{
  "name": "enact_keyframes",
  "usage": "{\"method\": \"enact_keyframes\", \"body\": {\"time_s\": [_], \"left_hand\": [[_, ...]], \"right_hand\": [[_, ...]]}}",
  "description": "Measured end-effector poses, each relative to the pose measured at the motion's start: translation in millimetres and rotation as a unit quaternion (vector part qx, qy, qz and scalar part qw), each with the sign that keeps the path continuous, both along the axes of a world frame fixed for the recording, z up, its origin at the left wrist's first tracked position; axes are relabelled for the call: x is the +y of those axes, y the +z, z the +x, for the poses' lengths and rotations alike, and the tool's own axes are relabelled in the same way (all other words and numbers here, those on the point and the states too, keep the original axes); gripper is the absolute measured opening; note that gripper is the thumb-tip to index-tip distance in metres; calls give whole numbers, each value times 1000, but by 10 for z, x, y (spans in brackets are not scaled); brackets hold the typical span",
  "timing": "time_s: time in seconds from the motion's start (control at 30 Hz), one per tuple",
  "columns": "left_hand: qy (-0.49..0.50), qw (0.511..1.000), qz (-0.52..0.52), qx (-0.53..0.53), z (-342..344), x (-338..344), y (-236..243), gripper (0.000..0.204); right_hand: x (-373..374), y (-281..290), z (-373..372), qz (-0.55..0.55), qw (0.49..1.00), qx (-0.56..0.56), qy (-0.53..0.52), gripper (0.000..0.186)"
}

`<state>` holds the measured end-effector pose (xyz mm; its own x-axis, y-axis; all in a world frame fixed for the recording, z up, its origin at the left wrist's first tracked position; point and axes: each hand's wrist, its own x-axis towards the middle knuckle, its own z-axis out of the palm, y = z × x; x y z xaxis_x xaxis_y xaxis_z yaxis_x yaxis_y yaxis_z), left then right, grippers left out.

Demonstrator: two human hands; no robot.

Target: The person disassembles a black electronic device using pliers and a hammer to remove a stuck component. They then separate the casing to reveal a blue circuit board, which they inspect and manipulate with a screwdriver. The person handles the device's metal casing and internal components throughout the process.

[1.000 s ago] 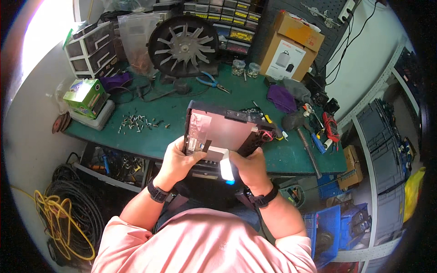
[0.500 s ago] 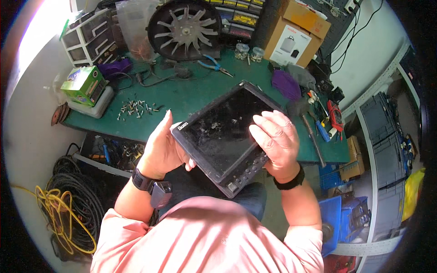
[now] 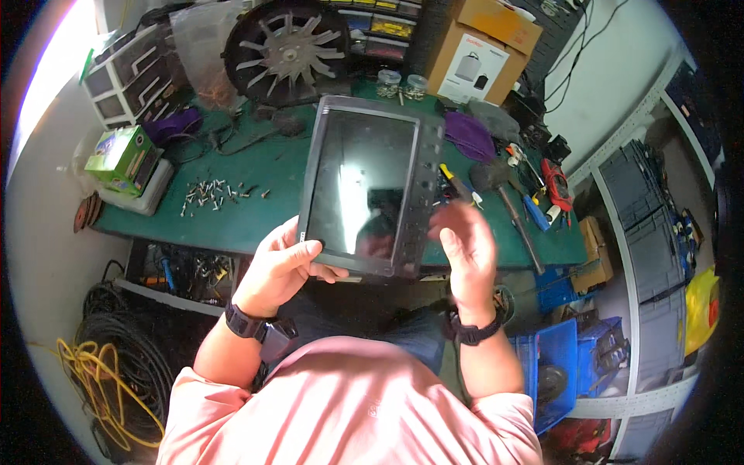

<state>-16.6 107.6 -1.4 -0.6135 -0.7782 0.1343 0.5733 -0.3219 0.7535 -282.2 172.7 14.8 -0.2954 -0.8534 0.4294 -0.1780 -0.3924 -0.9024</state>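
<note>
A flat black monitor (image 3: 363, 182) with a column of buttons along its right side is held up over the near edge of the bench. My left hand (image 3: 285, 267) grips its lower left corner, thumb on the front frame and fingers beneath. Light reflects off the glossy screen. Just beside the monitor's lower right edge is my right hand (image 3: 470, 252), thumb apart from the fingers and nothing seen in it. Its fingertips are smeared by motion.
On the green bench (image 3: 240, 229) lie loose screws (image 3: 211, 195), a hammer (image 3: 514, 205), a red meter (image 3: 556, 184) and a purple cloth (image 3: 469, 138). A fan wheel (image 3: 289, 54) and a cardboard box (image 3: 482, 58) stand behind. Blue bins (image 3: 555, 372) sit low right; coiled cables (image 3: 108, 372) low left.
The monitor has turned more upright and moved away from my body, still in my left hand. My right hand has come off its screen to the right side. The view has shifted slightly.
</note>
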Motion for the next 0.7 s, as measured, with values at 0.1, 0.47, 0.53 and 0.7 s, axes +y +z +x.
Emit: {"method": "enact_keyframes", "body": {"time_s": [0.1,0.47,0.53,0.7], "left_hand": [[0,1000,-14,-5,-100,-5,-57,44],[-92,994,28,57,-702,39,-192,35],[-99,994,19,51,-811,48,-194,35],[-129,991,-17,16,-1096,95,-157,34]], "right_hand": [[118,-47,150,113,956,-208,173,66],[382,-65,74,72,943,-293,139,24],[434,-76,30,74,952,-277,103,22],[607,-117,-206,56,948,-301,81,26]]}}
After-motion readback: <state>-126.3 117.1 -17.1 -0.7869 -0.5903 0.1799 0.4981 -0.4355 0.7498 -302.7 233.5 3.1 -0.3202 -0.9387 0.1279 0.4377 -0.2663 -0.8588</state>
